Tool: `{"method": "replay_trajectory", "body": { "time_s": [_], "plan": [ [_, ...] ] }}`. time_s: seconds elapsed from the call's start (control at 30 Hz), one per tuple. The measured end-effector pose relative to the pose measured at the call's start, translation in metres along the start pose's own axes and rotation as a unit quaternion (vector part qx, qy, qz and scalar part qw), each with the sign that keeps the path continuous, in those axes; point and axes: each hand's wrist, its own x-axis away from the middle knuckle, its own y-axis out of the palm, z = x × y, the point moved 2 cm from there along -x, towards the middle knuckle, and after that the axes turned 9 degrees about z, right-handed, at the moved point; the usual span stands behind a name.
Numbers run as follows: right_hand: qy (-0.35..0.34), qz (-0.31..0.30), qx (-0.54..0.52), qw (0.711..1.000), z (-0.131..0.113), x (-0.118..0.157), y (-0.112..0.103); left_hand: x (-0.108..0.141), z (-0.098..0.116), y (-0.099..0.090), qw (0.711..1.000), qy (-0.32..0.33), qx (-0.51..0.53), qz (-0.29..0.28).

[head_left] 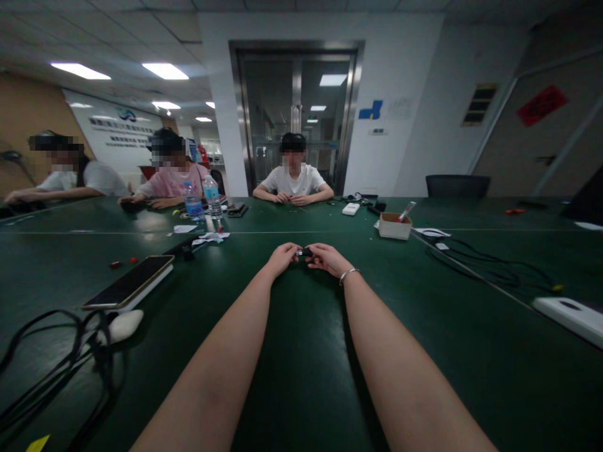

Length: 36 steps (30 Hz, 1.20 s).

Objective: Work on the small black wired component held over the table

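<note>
Both arms reach forward over the dark green table (301, 351). Between my hands is a small black object with a silver end (305, 252), perhaps a USB stick, though it is too small to be sure. My left hand (283, 258) is closed, its fingertips pinching the silver end. The fingers of my right hand (328, 258) close on the black end, and a metal bracelet (348, 274) circles that wrist. A second dark bit shows below the right fingertips; I cannot make out whether it belongs to the same object.
On the left lie a phone (129, 280) on a white box, black cables (61, 358) and a white mouse-like object (125, 326). Water bottles (193, 202), a small open box (394, 226), more cables (494, 267) and a white device (570, 317) stand farther around. Several people sit opposite.
</note>
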Motion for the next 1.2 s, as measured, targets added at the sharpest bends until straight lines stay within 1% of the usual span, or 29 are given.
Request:
{"method": "replay_trajectory", "body": {
  "time_s": [0.1, 0.3, 0.5, 0.6, 0.7, 0.87, 0.97, 1.1, 1.2],
  "plan": [
    [0.0, -0.001, 0.001, 1.0, 0.0, 0.0, 0.0, 0.0, -0.001, -0.001, 1.0, 0.007, 0.003, 0.01],
    [0.005, 0.003, 0.012, 1.0, -0.001, 0.0, 0.001, 0.0, -0.002, -0.002, 0.999, 0.014, -0.028, 0.015],
    [0.003, 0.003, 0.009, 1.0, -0.001, 0.0, 0.0, 0.004, 0.004, -0.002, 1.0, 0.0, -0.021, 0.004],
    [0.001, 0.002, 0.003, 1.0, -0.001, 0.0, 0.0, 0.006, 0.008, -0.002, 1.0, 0.001, -0.008, 0.02],
    [0.0, -0.001, 0.002, 1.0, -0.001, 0.0, 0.0, 0.008, 0.009, -0.001, 1.0, -0.01, -0.018, 0.014],
    [-0.003, -0.002, 0.003, 1.0, 0.0, -0.001, -0.001, 0.004, 0.005, -0.001, 1.0, 0.008, -0.023, 0.018],
    [-0.001, -0.002, 0.0, 1.0, 0.0, -0.001, -0.001, 0.001, 0.0, -0.001, 0.999, 0.003, -0.039, 0.01],
    [-0.005, -0.002, -0.001, 1.0, 0.0, -0.001, 0.0, 0.0, -0.002, -0.002, 0.999, 0.019, -0.041, 0.007],
    [-0.004, -0.003, -0.002, 1.0, 0.0, -0.001, 0.0, 0.001, -0.002, -0.002, 0.999, 0.007, -0.044, 0.004]
  ]
}}
